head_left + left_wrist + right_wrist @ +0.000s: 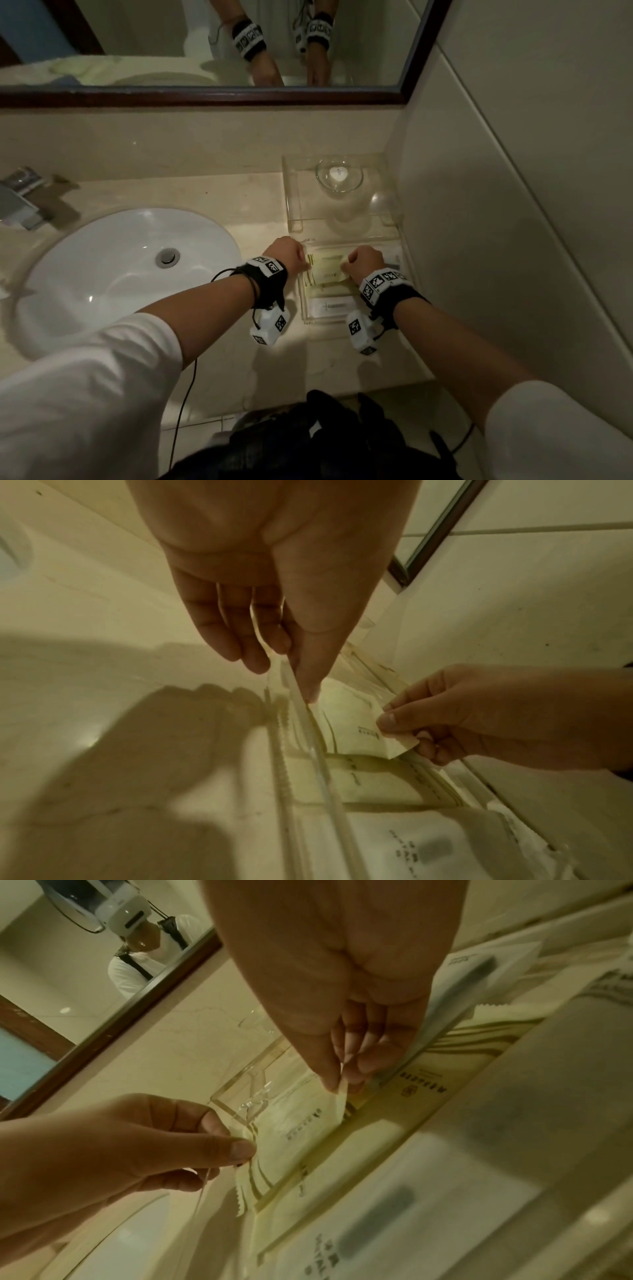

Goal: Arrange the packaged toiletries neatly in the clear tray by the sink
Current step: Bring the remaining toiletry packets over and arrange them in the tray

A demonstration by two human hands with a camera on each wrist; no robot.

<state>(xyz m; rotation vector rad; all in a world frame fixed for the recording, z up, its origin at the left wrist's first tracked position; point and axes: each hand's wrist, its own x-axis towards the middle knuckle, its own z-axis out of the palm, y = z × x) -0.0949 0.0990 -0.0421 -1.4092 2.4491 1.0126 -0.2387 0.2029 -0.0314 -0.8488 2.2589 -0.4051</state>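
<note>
A clear tray sits on the counter right of the sink, hard against the side wall. Several flat packets lie in it. A pale yellow packet is held over the others. My left hand pinches its striped left edge by the tray's left wall. My right hand pinches its right edge. The right wrist view shows the right hand nipping the packet between thumb and fingers, and the left hand on the opposite edge. A white packet lies at the tray's front end.
The white sink and chrome faucet are to the left. Behind the tray, a clear stand carries an upturned glass. The tiled wall closes off the right side. A framed mirror hangs above the backsplash.
</note>
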